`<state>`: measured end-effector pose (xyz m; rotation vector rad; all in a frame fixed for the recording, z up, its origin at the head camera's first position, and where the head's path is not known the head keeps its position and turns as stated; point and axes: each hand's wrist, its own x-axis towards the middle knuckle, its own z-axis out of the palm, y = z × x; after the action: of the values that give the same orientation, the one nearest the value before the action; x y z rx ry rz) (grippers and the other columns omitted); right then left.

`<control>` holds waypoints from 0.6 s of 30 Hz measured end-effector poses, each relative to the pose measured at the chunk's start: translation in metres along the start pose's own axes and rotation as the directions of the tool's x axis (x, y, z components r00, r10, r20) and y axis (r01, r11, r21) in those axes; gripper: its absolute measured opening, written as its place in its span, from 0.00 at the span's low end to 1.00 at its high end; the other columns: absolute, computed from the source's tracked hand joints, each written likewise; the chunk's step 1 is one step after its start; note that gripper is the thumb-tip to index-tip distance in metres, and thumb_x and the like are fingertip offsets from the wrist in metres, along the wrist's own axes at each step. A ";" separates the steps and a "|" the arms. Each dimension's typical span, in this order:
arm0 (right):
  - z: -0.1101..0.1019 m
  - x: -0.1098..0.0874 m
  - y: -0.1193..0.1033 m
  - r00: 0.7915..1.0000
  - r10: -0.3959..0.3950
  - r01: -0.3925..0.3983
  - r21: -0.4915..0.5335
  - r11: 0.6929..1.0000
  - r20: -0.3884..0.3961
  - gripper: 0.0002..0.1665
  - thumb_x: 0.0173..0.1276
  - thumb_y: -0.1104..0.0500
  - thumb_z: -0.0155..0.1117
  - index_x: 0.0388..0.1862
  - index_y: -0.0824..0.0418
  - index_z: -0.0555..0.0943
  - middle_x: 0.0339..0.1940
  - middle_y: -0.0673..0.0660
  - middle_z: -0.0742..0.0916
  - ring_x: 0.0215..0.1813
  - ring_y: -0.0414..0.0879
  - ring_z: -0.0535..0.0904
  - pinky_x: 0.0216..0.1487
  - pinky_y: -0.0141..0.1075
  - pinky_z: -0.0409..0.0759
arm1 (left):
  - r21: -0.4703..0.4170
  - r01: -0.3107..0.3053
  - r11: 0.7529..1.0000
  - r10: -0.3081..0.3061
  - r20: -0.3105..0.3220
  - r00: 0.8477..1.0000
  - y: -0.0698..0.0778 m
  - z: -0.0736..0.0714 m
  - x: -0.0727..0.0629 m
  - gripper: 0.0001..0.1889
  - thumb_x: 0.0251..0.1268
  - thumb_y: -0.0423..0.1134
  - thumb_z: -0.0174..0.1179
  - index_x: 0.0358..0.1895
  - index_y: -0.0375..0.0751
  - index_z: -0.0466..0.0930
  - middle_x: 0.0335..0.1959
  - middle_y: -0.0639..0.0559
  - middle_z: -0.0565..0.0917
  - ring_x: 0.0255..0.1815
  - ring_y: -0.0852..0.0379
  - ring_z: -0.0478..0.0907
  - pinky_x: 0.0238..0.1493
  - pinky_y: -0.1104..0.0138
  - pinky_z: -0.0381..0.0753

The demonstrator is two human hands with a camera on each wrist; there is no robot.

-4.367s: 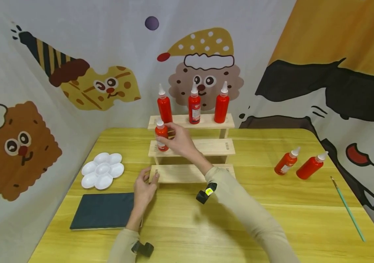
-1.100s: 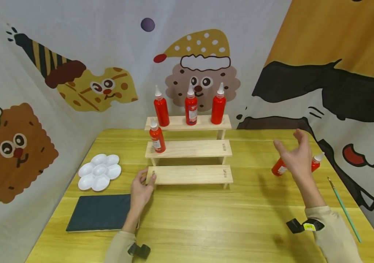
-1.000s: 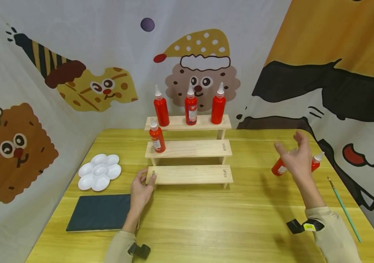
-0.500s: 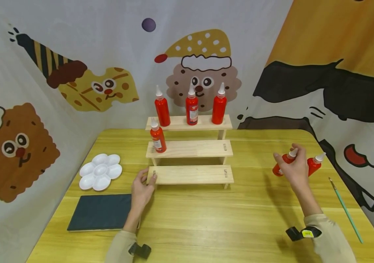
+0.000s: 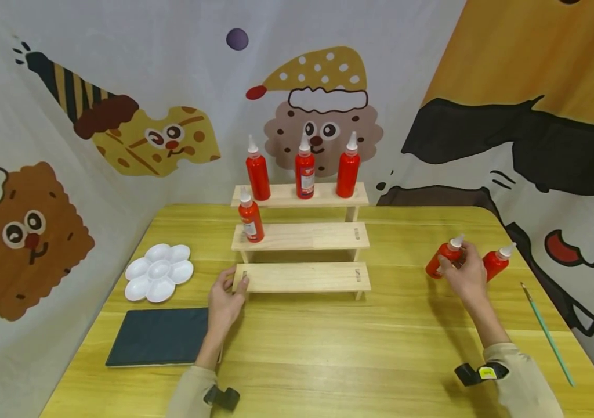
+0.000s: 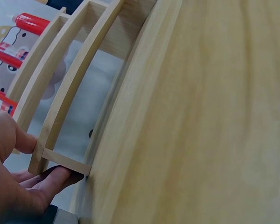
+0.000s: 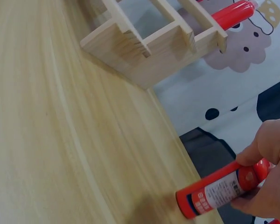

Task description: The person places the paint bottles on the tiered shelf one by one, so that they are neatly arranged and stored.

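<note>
My right hand (image 5: 468,276) pinches a red paint bottle (image 5: 442,261) with a white nozzle cap, thumb and fingers near its top. In the right wrist view this bottle (image 7: 214,190) shows its label; whether its base touches the table cannot be told. Another red bottle (image 5: 495,264) stands just right of that hand. My left hand (image 5: 226,299) holds the left end of the lowest step of a three-step wooden rack (image 5: 302,277), thumb on top, fingers beneath, as in the left wrist view (image 6: 23,175). One red bottle (image 5: 251,220) stands at the middle step's left end.
On the top step stand three red bottles (image 5: 304,174). A white flower-shaped palette (image 5: 159,273) and a dark flat book-like pad (image 5: 158,338) lie on the left. At far right lies a green paintbrush (image 5: 550,337). A printed cloth (image 5: 182,58) hangs behind the table.
The right hand has placed a bottle on the middle step, gone right, and closed on another bottle, which has shifted slightly left. The left hand stays on the rack.
</note>
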<state>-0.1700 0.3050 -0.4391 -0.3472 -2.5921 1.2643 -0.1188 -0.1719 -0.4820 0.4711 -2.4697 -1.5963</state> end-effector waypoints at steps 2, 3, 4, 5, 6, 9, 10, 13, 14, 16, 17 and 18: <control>0.001 0.001 0.003 1.000 -0.018 0.018 -0.004 1.000 -0.018 0.30 0.73 0.62 0.61 0.70 0.70 0.68 0.62 0.73 0.80 0.62 0.62 0.78 0.53 0.23 0.77 | -0.006 -0.001 1.000 0.001 0.000 1.000 0.000 0.000 0.000 0.24 0.73 0.41 0.63 0.68 0.39 0.75 0.54 0.30 0.84 0.43 0.43 0.86 0.37 0.65 0.82; 0.001 0.002 0.004 0.999 -0.024 0.024 -0.010 1.000 -0.028 0.29 0.73 0.61 0.62 0.69 0.69 0.69 0.61 0.72 0.81 0.61 0.62 0.79 0.47 0.18 0.73 | -0.007 0.000 1.000 0.000 0.001 1.000 0.000 0.000 -0.001 0.24 0.73 0.41 0.63 0.68 0.39 0.75 0.54 0.30 0.84 0.44 0.43 0.86 0.37 0.64 0.82; 0.001 0.002 0.004 0.999 -0.028 0.028 -0.010 1.000 -0.036 0.28 0.73 0.61 0.62 0.69 0.69 0.70 0.61 0.72 0.82 0.61 0.62 0.79 0.45 0.16 0.71 | -0.008 0.002 1.000 -0.002 0.001 1.000 0.000 0.001 -0.001 0.24 0.73 0.41 0.63 0.68 0.39 0.75 0.54 0.30 0.84 0.45 0.42 0.86 0.38 0.63 0.83; 0.001 0.002 0.004 0.999 -0.031 0.030 -0.010 0.999 -0.043 0.28 0.74 0.61 0.62 0.69 0.68 0.70 0.62 0.71 0.82 0.61 0.62 0.80 0.44 0.15 0.70 | -0.011 0.003 1.000 -0.003 0.003 1.000 0.000 0.001 -0.001 0.24 0.73 0.41 0.62 0.69 0.39 0.75 0.54 0.29 0.84 0.45 0.42 0.86 0.38 0.62 0.83; 0.001 0.003 0.003 0.998 -0.033 0.033 -0.008 0.999 -0.053 0.28 0.74 0.60 0.63 0.69 0.68 0.71 0.62 0.71 0.82 0.62 0.62 0.80 0.44 0.15 0.72 | -0.011 0.004 1.000 -0.004 0.004 1.000 -0.001 0.001 -0.001 0.24 0.73 0.42 0.62 0.69 0.39 0.74 0.55 0.29 0.83 0.46 0.41 0.86 0.39 0.62 0.83; 0.000 0.004 -0.002 0.995 -0.041 0.041 -0.003 0.999 -0.088 0.27 0.74 0.60 0.64 0.69 0.66 0.72 0.63 0.68 0.83 0.61 0.56 0.81 0.48 0.18 0.75 | -0.012 0.009 1.000 -0.009 0.004 1.000 -0.001 0.001 -0.001 0.25 0.73 0.42 0.62 0.69 0.40 0.74 0.56 0.29 0.83 0.47 0.40 0.85 0.39 0.61 0.84; 0.000 0.004 -0.004 0.994 -0.045 0.046 0.003 0.999 -0.101 0.27 0.74 0.60 0.64 0.68 0.66 0.73 0.62 0.67 0.83 0.60 0.52 0.82 0.50 0.18 0.76 | -0.012 0.010 1.000 -0.010 0.004 1.000 -0.001 0.001 -0.001 0.25 0.73 0.42 0.62 0.69 0.40 0.74 0.56 0.29 0.83 0.47 0.40 0.85 0.39 0.61 0.84; 0.000 0.005 -0.013 0.988 -0.061 0.066 0.027 0.997 -0.140 0.26 0.73 0.60 0.65 0.67 0.65 0.74 0.61 0.64 0.84 0.55 0.37 0.81 0.54 0.20 0.77 | -0.017 0.009 1.000 -0.009 0.003 1.000 -0.001 0.000 0.000 0.25 0.73 0.42 0.62 0.69 0.40 0.74 0.56 0.29 0.83 0.49 0.39 0.85 0.39 0.61 0.84; 0.000 0.005 -0.017 0.987 -0.065 0.072 0.039 0.997 -0.146 0.26 0.73 0.60 0.65 0.67 0.65 0.74 0.62 0.64 0.84 0.54 0.34 0.79 0.56 0.22 0.77 | -0.018 0.009 1.000 -0.009 0.003 1.000 -0.001 0.000 0.000 0.25 0.73 0.42 0.62 0.69 0.40 0.74 0.56 0.29 0.83 0.49 0.39 0.85 0.39 0.61 0.84; -0.001 0.005 -0.023 0.985 -0.072 0.084 0.067 0.994 -0.157 0.26 0.73 0.61 0.65 0.68 0.64 0.74 0.63 0.63 0.83 0.54 0.30 0.78 0.59 0.24 0.77 | -0.020 0.008 1.000 -0.007 0.003 1.000 -0.002 0.000 0.000 0.25 0.73 0.41 0.62 0.69 0.39 0.74 0.56 0.29 0.83 0.50 0.38 0.85 0.40 0.61 0.84; -0.001 0.005 -0.026 0.984 -0.078 0.091 0.080 0.993 -0.158 0.27 0.73 0.61 0.65 0.68 0.64 0.73 0.63 0.63 0.83 0.55 0.32 0.78 0.61 0.26 0.77 | -0.021 0.007 1.000 -0.007 0.003 1.000 -0.002 0.000 0.000 0.25 0.73 0.41 0.63 0.69 0.39 0.74 0.57 0.29 0.83 0.51 0.38 0.85 0.40 0.61 0.84; 0.000 0.005 -0.029 0.984 -0.082 0.098 0.096 0.991 -0.158 0.27 0.73 0.61 0.64 0.69 0.64 0.73 0.64 0.63 0.82 0.57 0.34 0.78 0.62 0.27 0.77 | -0.021 0.008 1.000 -0.008 0.003 1.000 -0.002 0.000 0.001 0.25 0.73 0.41 0.63 0.69 0.39 0.74 0.57 0.29 0.83 0.51 0.38 0.85 0.40 0.60 0.84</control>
<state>-0.1777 0.2894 -0.4151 -0.2920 -2.3759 1.2812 -0.1191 -0.1727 -0.4837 0.4760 -2.4536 -1.6258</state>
